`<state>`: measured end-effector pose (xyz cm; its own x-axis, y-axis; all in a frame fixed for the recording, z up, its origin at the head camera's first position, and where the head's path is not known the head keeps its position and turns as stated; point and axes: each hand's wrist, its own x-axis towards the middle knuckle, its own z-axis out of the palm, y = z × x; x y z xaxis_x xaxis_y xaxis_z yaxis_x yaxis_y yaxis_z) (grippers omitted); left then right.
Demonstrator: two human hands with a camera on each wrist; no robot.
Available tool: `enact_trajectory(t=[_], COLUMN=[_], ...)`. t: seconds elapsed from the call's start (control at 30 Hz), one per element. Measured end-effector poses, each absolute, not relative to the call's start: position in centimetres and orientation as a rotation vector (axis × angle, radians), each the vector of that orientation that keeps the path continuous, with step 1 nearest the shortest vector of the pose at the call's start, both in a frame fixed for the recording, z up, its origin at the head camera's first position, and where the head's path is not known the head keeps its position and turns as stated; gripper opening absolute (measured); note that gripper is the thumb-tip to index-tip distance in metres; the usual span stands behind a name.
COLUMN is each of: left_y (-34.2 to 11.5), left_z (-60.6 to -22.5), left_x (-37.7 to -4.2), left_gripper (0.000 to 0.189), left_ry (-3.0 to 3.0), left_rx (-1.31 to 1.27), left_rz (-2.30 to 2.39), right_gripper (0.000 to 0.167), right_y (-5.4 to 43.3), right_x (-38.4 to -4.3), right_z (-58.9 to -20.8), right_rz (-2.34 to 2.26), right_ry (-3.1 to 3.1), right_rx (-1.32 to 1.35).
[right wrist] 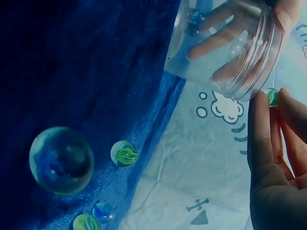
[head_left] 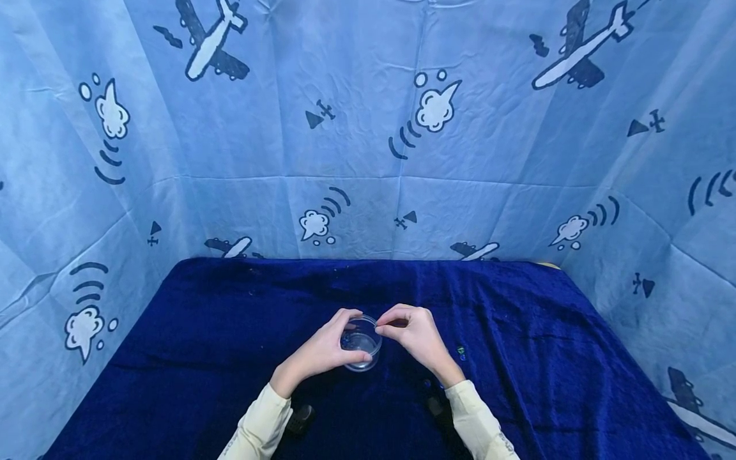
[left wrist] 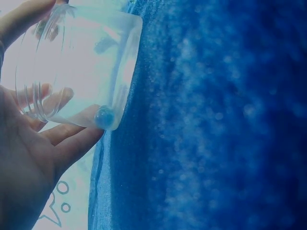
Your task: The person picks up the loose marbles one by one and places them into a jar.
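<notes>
My left hand [head_left: 324, 345] grips a clear screw-neck jar [head_left: 363, 345] from its left side, thumb on the near wall and fingers round the far wall. Inside the jar, near its base, lies a blue marble [left wrist: 104, 117]. At the jar's open mouth is my right hand [head_left: 416, 332], which pinches a green-streaked glass marble [right wrist: 273, 97] between thumb and fingertips. That marble stays just outside the rim in the right wrist view.
On the dark blue velvet cloth [head_left: 230, 358] lie a large clear-and-blue marble [right wrist: 61, 160], a green-streaked marble [right wrist: 124, 153], a small blue marble [right wrist: 103, 212] and another green one [right wrist: 87, 223]. Behind the table hangs a light blue curtain [head_left: 356, 147] printed with planes.
</notes>
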<state>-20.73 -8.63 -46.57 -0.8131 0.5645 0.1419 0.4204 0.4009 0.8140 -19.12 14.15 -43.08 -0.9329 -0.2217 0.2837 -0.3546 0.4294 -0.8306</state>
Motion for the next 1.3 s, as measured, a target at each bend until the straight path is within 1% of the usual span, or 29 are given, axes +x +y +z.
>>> enact_trajectory(t=[0.4, 0.77, 1.3], left_y=[-8.56, -8.57, -8.57], left_z=[-46.45, -46.53, -46.55], left_x=[-20.74, -20.79, -20.71], left_gripper=[0.078, 0.078, 0.079], left_ry=[2.51, 2.506, 2.506], left_rx=[0.872, 0.871, 0.853], left_rz=[1.36, 1.361, 1.348], right_gripper=[0.007, 0.004, 0.007], right_y=[13.57, 13.46, 13.51], right_x=[-18.99, -18.74, -18.55], right_z=[-42.98, -42.68, -42.64], right_rz=[1.46, 1.435, 1.44], right_ry=[-2.557, -2.57, -2.56], right_rx=[0.545, 0.543, 0.567])
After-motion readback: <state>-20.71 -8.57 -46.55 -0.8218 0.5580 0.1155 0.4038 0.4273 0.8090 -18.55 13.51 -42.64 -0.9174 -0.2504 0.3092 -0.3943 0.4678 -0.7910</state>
